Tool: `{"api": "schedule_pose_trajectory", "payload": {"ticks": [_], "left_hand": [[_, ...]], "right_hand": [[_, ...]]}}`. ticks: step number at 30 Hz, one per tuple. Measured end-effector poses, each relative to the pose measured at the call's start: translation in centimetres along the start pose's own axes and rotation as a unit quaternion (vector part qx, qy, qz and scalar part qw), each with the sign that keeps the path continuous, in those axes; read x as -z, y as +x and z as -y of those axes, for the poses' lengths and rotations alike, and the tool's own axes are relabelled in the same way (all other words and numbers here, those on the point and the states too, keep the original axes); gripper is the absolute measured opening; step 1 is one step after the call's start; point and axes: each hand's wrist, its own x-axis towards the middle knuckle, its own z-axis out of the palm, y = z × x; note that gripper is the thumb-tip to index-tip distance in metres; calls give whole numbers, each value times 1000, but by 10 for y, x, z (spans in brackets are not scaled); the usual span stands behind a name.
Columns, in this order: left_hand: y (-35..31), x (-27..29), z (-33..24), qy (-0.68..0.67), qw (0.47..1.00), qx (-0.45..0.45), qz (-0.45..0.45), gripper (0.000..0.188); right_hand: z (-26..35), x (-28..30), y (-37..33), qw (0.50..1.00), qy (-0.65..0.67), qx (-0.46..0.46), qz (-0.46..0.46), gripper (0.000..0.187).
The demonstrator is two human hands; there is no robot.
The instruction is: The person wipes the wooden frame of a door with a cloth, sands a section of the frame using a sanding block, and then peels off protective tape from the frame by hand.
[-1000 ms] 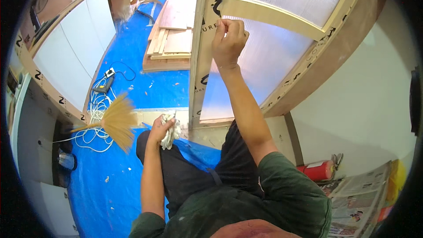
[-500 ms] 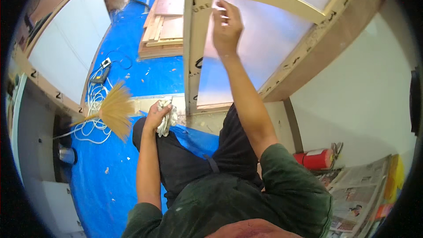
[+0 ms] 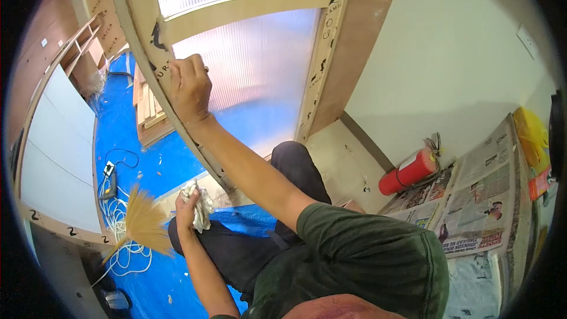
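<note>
Your right hand (image 3: 190, 87) is raised against the wooden door frame (image 3: 137, 35), fingers curled closed and pressed where the frame's inner edge meets the ribbed translucent panel (image 3: 260, 71). Whatever sits under those fingers is too small to make out, so you cannot tell whether the hand grips anything. The frame leans in front of you, with a pale wooden crossbar (image 3: 248, 5) running across it above your hand and black stencilled marks along its side pieces.

Your left hand (image 3: 188, 205) is held low near your knee, closed around a crumpled white rag (image 3: 202, 205). Just beside it to the left lies a straw broom (image 3: 143, 224), its bristles fanned out over the blue plastic sheet (image 3: 147, 165) that covers the floor. A white cord (image 3: 121, 242) lies coiled under and beside the broom, and a power strip (image 3: 108, 172) sits on the sheet further back. Stacked wooden boards (image 3: 147, 115) rest on the sheet behind the frame.

To your right, well apart from both hands, a red fire extinguisher (image 3: 409, 171) lies against the base of the white wall (image 3: 449, 71), with newspapers (image 3: 472, 201) spread on the floor next to it. A white cabinet panel (image 3: 53, 159) stands at your far left.
</note>
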Motion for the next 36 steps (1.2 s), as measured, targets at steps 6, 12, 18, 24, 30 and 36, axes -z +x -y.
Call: {"api": "schedule_pose_trajectory", "payload": {"ticks": [6,12,18,24,30,36], "left_hand": [[-7,11,10,-8,1000,-1,-16,27],[-3,7,10,26,999,-11,-21,30],[-10,5,3,5,1000,6,-20,29],[-8,8,9,23,999,9,-20,30],[-3,6,6,4,1000,10,-3,31],[-4,8,12,-14,1000,26,-6,26]], "right_hand": [[8,-7,-10,999,-5,25,45,8],[-30,15,-18,997,49,-5,66,17],[-23,14,-18,983,167,-64,43,21],[-26,8,-14,997,65,-2,46,12],[-35,-7,-20,994,-41,101,-10,6],[-32,19,-24,975,185,-111,49,13]]}}
